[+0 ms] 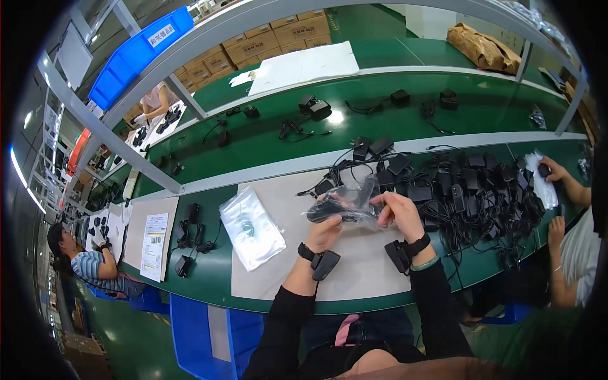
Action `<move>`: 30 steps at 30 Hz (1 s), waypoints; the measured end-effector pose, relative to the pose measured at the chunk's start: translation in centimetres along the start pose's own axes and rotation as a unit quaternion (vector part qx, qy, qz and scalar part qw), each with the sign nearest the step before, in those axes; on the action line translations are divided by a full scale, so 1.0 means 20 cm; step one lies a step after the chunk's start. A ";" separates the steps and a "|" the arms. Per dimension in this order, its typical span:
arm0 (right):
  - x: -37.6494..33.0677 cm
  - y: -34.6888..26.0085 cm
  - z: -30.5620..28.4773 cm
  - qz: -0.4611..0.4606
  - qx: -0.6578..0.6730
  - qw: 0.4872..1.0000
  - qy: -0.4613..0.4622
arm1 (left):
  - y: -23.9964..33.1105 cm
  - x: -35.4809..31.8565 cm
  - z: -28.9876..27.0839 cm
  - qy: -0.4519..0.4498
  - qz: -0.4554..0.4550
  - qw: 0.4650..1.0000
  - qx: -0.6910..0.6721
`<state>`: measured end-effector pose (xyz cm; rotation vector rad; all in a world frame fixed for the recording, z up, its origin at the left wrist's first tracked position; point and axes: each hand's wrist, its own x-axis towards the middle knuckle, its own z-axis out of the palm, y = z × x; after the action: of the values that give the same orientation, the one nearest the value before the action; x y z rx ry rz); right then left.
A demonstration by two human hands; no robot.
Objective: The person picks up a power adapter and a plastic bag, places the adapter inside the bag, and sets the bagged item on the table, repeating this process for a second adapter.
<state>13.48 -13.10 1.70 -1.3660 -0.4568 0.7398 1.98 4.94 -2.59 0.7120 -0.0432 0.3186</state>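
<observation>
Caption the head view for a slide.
Both hands, left hand and right hand, hold a clear bag with a black adapter beside a heap of adapters.

black adapter inside crinkled clear bag

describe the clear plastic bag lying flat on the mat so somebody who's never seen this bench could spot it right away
Start at the long green workbench and find the pale grey mat in front of the person. The flat clear bag lies at the mat's left end, left of the left hand. Unlike the crinkled bag between both hands, it lies untouched, apart from the pile of black adapters.
</observation>
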 end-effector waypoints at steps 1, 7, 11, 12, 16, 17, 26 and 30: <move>0.00 0.00 0.01 0.000 0.000 1.000 0.001 | 0.00 0.00 0.00 0.000 -0.001 1.000 0.000; -0.03 0.02 0.02 -0.009 -0.124 0.992 -0.023 | -0.03 0.01 -0.03 -0.018 0.026 0.996 0.082; 0.05 0.10 0.03 0.064 0.000 0.993 -0.099 | 0.03 -0.03 -0.07 -0.038 0.054 0.995 0.073; 0.05 0.09 0.06 0.067 0.007 0.992 -0.102 | 0.04 -0.04 -0.10 -0.034 0.065 0.994 0.080; 0.06 0.11 0.05 -0.054 0.041 0.996 -0.052 | 0.01 -0.01 -0.09 -0.039 0.036 0.995 0.082; 0.04 0.09 0.07 -0.098 0.075 0.992 0.013 | 0.00 -0.01 -0.09 -0.025 0.029 0.997 0.073; -0.01 0.04 0.11 -0.211 0.048 0.974 0.073 | 0.03 -0.01 -0.04 0.030 0.008 0.999 0.022; -0.07 -0.05 0.14 -0.183 -0.024 0.981 0.056 | 0.03 -0.02 -0.10 0.053 0.025 0.998 0.038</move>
<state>10.85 -12.16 3.24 -1.3119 -0.6183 0.3495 1.34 6.60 -3.79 0.7691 0.0511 0.4073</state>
